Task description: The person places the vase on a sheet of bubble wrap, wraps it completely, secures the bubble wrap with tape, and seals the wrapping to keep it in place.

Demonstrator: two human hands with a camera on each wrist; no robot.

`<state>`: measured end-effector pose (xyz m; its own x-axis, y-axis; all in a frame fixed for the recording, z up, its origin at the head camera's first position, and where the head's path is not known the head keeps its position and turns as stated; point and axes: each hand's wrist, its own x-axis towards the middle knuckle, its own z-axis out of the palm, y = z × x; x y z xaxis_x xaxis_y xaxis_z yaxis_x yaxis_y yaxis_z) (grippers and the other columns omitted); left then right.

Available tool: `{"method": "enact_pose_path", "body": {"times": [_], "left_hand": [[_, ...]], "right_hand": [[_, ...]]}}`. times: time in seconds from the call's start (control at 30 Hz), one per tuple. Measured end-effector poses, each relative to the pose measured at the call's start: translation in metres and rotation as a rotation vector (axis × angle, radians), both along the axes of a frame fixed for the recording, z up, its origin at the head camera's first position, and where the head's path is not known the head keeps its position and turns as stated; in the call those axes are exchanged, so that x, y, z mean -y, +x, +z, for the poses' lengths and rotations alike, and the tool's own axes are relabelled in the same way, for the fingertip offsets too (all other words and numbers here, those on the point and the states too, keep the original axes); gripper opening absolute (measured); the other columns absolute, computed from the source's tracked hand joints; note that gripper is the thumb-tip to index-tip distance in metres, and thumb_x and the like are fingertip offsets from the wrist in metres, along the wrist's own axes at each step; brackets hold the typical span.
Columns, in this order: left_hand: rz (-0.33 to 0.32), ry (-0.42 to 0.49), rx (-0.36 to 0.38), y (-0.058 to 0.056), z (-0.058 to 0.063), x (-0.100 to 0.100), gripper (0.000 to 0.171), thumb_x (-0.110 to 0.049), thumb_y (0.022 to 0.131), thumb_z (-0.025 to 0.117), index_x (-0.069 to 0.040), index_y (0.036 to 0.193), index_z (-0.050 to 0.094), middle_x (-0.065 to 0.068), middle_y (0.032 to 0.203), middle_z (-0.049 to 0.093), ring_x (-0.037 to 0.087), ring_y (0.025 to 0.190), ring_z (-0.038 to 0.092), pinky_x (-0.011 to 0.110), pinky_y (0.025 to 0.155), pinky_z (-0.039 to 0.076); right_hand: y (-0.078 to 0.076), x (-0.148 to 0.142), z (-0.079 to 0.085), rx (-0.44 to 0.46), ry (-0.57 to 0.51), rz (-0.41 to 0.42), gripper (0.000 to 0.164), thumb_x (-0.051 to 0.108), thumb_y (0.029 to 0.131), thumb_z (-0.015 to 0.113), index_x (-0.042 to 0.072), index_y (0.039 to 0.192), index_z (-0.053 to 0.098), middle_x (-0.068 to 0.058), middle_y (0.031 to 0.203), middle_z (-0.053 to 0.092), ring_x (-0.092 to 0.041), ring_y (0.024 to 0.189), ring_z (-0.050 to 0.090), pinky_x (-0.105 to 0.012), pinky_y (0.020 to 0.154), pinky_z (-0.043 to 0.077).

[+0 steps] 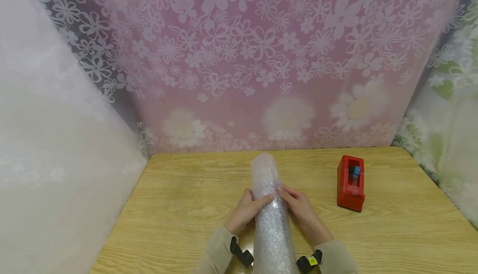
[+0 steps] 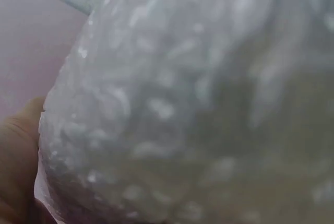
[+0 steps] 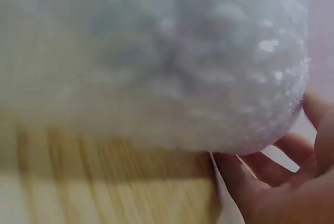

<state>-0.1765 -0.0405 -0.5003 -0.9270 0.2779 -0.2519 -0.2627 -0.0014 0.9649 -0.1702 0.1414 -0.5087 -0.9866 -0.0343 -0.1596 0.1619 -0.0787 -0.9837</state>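
A long roll of clear bubble wrap (image 1: pixel 274 232) lies lengthwise over the table, its far end pointing to the back wall in the head view. My left hand (image 1: pixel 247 209) grips its left side, thumb laid across the top. On the opposite side my right hand (image 1: pixel 303 212) holds it, thumb near the top surface. Bubble wrap (image 2: pixel 151 98) fills most of the left wrist view, with part of the left hand (image 2: pixel 18 161) at the edge. In the right wrist view, the right hand's fingers (image 3: pixel 242 179) curl beneath the rounded bubble wrap (image 3: pixel 219 78).
A red tape dispenser (image 1: pixel 351 197) with a blue tape roll stands on the wooden table (image 1: pixel 179 207), to the right of the bubble wrap. Pink flowered sheeting (image 1: pixel 239 112) hangs behind the table, and pale sheeting (image 1: pixel 67 141) hangs at the left.
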Motion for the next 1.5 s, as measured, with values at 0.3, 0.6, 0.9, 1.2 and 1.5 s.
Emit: {"method": "enact_pose_path", "body": {"times": [0.3,0.6,0.9,1.2,1.5], "left_hand": [[0.003,0.012,0.002,0.002,0.002,0.002,0.071,-0.039,0.085,0.077,0.001,0.126,0.036,0.020,0.114,0.054,0.029,0.090,0.065,0.044,0.074,0.057],[0.006,0.026,-0.005,0.000,0.001,0.000,0.073,-0.041,0.084,0.077,0.000,0.129,0.035,0.020,0.116,0.053,0.029,0.093,0.065,0.044,0.075,0.057],[0.008,0.041,-0.008,0.002,0.001,-0.001,0.070,-0.039,0.086,0.076,0.000,0.127,0.035,0.020,0.115,0.054,0.029,0.091,0.065,0.043,0.074,0.057],[0.001,0.019,-0.005,0.002,0.000,0.000,0.073,-0.041,0.086,0.076,0.001,0.131,0.036,0.019,0.115,0.055,0.029,0.092,0.065,0.045,0.074,0.057],[-0.007,0.045,-0.013,0.001,-0.003,0.000,0.070,-0.038,0.087,0.075,0.000,0.131,0.037,0.019,0.115,0.056,0.028,0.092,0.065,0.045,0.075,0.057]], "right_hand": [[0.018,-0.011,0.006,-0.532,0.419,-0.481,0.016,0.006,0.092,0.068,0.004,0.107,0.073,-0.005,0.101,0.071,-0.010,0.087,0.059,-0.021,0.074,0.046],[0.026,-0.038,0.029,-0.873,0.432,-0.893,0.053,-0.012,0.077,0.069,-0.011,0.125,0.048,-0.021,0.134,0.048,-0.021,0.127,0.038,-0.026,0.098,0.030],[0.023,-0.084,0.001,-0.370,0.245,-0.996,0.088,0.015,0.079,0.082,0.023,0.147,0.026,0.002,0.145,0.027,-0.012,0.129,0.024,-0.029,0.107,0.022],[0.020,-0.096,-0.022,-0.146,0.318,-0.792,0.090,0.024,0.087,0.076,0.012,0.155,0.019,-0.012,0.153,0.027,-0.024,0.137,0.028,-0.037,0.113,0.023],[0.022,-0.105,-0.023,-0.179,0.435,-0.800,0.070,0.017,0.094,0.066,0.003,0.152,0.030,-0.022,0.149,0.040,-0.038,0.135,0.038,-0.049,0.114,0.027]]}}
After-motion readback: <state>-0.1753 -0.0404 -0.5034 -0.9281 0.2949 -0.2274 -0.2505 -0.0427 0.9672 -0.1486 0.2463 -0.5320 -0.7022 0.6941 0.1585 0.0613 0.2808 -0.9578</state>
